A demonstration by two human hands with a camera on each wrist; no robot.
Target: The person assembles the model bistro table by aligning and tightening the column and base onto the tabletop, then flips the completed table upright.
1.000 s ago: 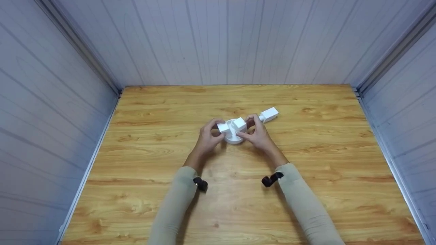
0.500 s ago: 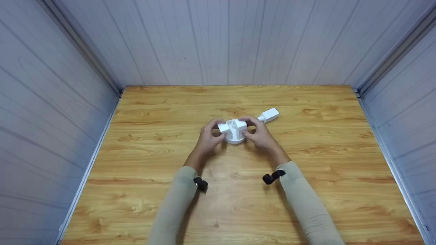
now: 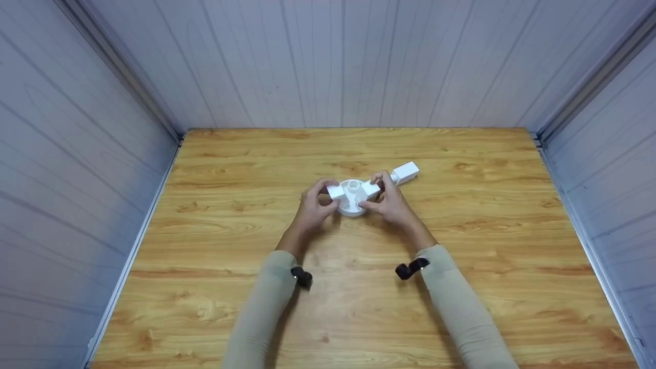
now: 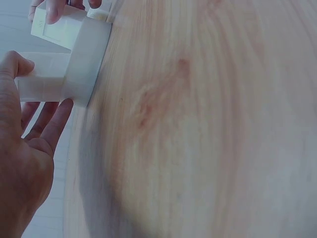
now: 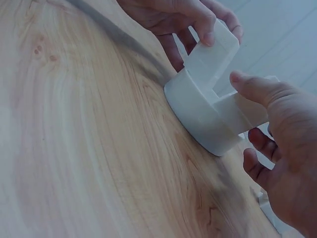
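While seen from the head: mid-table, white round hub (image 3: pixel 351 204) flanked, left hand (image 3: pixel 313 207) pinching its 9 o'clock block (image 3: pixel 335 192), right hand (image 3: pixel 390 202) pinching the 3 o'clock block (image 3: pixel 370 190), likely to seat them. Spare white block (image 3: pixel 405 173) at 2 o'clock. Left wrist: thumb (image 4: pixel 14 64) clamped on block. Right wrist: thumb (image 5: pixel 252 85) atop block, fingers beneath.

You have one round white hub (image 3: pixel 351 204) on one wooden table (image 3: pixel 461 246), three white rectangular blocks: two at the hub (image 3: pixel 335 192) (image 3: pixel 370 189), one apart (image 3: pixel 405 172). Two hands (image 3: pixel 312 207) (image 3: pixel 392 202), two wrist cameras (image 3: pixel 302 277) (image 3: pixel 409 269).
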